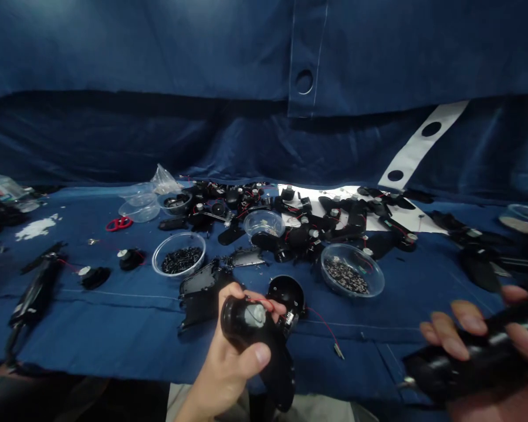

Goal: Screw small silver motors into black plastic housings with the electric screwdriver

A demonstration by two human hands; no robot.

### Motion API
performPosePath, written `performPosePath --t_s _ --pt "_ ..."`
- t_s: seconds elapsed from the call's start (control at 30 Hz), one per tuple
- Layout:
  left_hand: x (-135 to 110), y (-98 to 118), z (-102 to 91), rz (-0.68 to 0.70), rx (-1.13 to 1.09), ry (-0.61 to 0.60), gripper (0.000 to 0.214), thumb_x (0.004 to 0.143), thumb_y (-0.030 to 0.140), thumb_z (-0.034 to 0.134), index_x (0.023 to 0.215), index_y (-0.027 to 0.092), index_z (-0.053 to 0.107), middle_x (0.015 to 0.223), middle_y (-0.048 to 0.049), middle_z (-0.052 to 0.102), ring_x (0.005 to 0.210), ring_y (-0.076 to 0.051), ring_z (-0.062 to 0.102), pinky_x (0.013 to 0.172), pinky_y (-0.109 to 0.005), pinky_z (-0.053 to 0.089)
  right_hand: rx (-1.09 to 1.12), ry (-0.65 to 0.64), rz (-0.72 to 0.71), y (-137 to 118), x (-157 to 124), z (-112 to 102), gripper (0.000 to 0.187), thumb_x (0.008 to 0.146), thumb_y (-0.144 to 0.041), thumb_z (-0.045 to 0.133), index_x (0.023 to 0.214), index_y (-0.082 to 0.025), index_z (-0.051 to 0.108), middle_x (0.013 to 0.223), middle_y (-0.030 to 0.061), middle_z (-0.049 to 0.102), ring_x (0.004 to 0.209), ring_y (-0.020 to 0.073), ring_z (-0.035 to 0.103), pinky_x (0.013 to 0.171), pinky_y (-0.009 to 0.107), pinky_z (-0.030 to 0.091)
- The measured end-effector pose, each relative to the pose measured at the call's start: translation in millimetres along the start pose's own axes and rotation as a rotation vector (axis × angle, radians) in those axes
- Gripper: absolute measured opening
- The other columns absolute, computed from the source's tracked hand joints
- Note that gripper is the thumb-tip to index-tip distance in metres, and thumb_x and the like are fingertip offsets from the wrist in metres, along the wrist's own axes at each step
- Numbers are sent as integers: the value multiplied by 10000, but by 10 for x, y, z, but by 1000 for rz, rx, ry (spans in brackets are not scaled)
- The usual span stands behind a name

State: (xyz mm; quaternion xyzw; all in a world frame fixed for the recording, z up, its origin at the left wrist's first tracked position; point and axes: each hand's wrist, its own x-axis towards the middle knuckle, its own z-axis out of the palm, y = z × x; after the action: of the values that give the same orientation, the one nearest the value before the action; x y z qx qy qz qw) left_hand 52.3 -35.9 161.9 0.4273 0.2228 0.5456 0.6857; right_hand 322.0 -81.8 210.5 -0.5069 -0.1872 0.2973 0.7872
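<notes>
In the head view, the left hand (233,369) is closed around the black plastic housing (242,319), with the thumb pressed on its near side and the fingers curled over the top; a silver metal insert (255,315) shows in the housing's round end; the housing's long axis runs from that end down towards the lower right, and the left hand is clearly the nearer one. A black dome shell (288,293) sits just beside it, and a thin red wire (323,328) runs off to the right, ending in a small metal terminal (337,350). At the right edge, the right hand (460,328) grips a black tubular handle (479,346), its fingers spread along it; the handle's long axis slants up to the right, out of frame and well apart from the housing. Behind them, on the blue cloth (114,328), lie clear bowls of black screws (181,259), with more black parts beyond.
</notes>
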Motion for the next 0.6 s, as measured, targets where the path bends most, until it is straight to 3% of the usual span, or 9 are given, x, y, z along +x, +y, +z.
performPosePath --t_s 0.07,0.13,0.23,0.3,0.4,0.5,0.6 --pt "-31 -17 22 -7 13 -18 532 835 307 778 1223 364 418 1160 -13 579 1187 -303 628 1086 -506 443 116 -104 86 -69 -151 199 255 848 -387 674 1100 -391 708 673 -8 414 503 124 413 515 387 395" --pt "-58 -25 36 -3 21 -15 530 841 296 771 1227 358 413 1163 -20 573 1184 -308 627 1078 -509 445 175 -242 152 -106 -266 396 189 878 -470 639 983 -324 698 629 -32 351 472 121 377 484 347 382" --pt "-91 -24 40 10 19 -8 542 845 289 765 1240 348 399 1165 -32 574 1176 -312 629 1068 -507 454 220 -378 177 -127 -398 635 472 930 -691 419 830 -286 640 623 -27 339 470 137 376 480 342 400" --pt "-108 -14 27 17 15 -6 551 839 293 769 1241 348 396 1167 -32 578 1176 -311 630 1062 -498 464 269 -399 157 -118 -452 728 594 922 -763 306 827 -281 639 630 -12 372 497 156 418 504 353 434" --pt "-118 21 -18 5 19 35 562 832 314 772 1247 349 394 1153 -29 614 1172 -317 649 1058 -496 485 295 -400 136 -65 -467 770 642 906 -789 293 983 -288 688 683 24 498 564 188 520 552 374 494" --pt "-98 84 -73 -1 36 197 609 787 344 808 1246 340 408 1084 -24 690 1117 -320 695 1037 -479 519 246 -355 158 22 -434 740 564 948 -690 369 1176 -279 680 802 62 616 653 211 615 602 379 535" --pt "-43 164 -102 -7 45 335 642 719 351 856 1220 339 454 1033 -20 744 1071 -321 724 999 -453 560 171 -302 124 124 -401 684 440 968 -618 483 1146 -258 664 828 38 647 612 163 626 589 312 529"
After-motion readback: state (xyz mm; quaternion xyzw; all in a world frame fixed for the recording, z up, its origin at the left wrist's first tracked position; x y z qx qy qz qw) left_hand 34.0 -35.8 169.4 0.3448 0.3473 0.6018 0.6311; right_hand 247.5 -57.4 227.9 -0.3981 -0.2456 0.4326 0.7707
